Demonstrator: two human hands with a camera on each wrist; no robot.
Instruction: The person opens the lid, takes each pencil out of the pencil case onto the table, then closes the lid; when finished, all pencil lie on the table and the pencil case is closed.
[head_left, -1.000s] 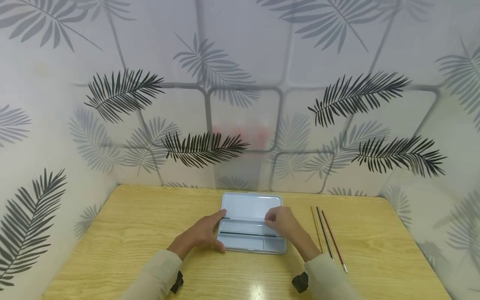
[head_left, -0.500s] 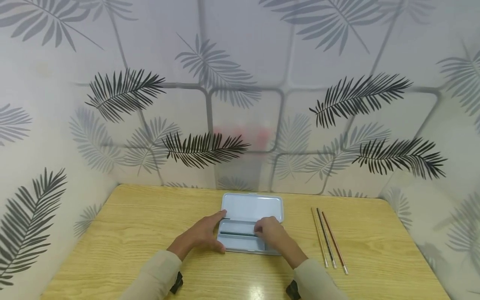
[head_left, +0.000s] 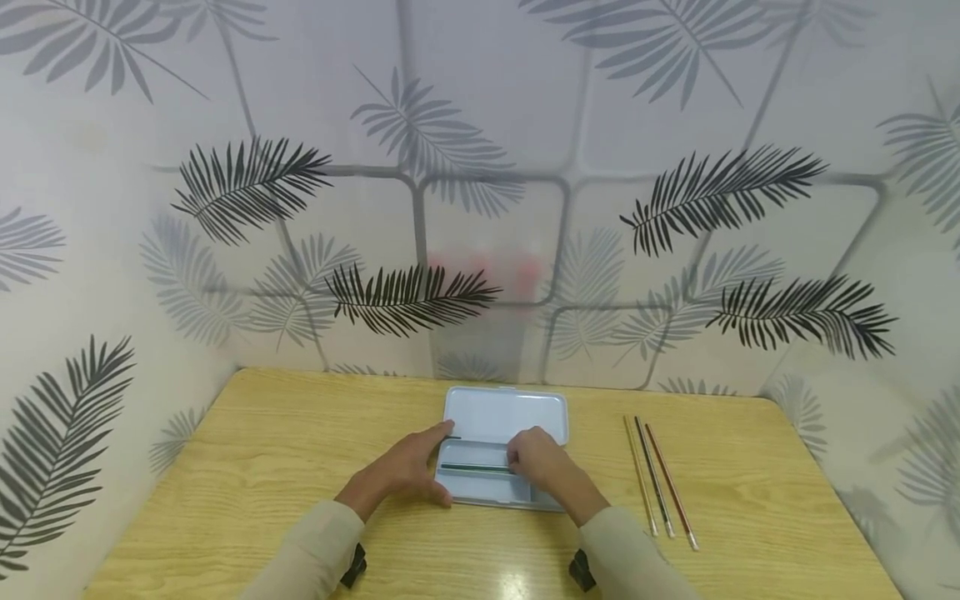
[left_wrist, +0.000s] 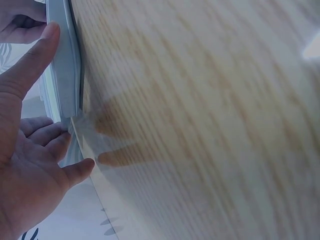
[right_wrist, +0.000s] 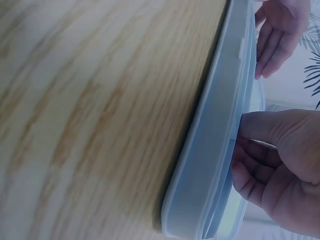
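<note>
A light blue pencil case (head_left: 480, 487) lies with its lid (head_left: 506, 410) folded back on the table. Lengthwise in its tray is a thin dark green pencil (head_left: 474, 468). My right hand (head_left: 546, 458) reaches in from the right and pinches this pencil near the middle of the tray, covering its right part. In the right wrist view, the curled fingers (right_wrist: 250, 175) dip behind the case's wall, and their tips are hidden. My left hand (head_left: 405, 467) rests at the case's left end, thumb (left_wrist: 37, 60) along its side and the other fingers loosely spread.
Three slim pencils, one tan (head_left: 640, 475), one dark (head_left: 655, 475) and one reddish (head_left: 671, 485), lie side by side right of the case, their pale ends toward me. Behind the wooden table (head_left: 315, 425) hangs a leaf-patterned curtain (head_left: 480, 208).
My right hand has moved left from the right end of the case to the middle of its tray. The left hand and the case have stayed in place.
</note>
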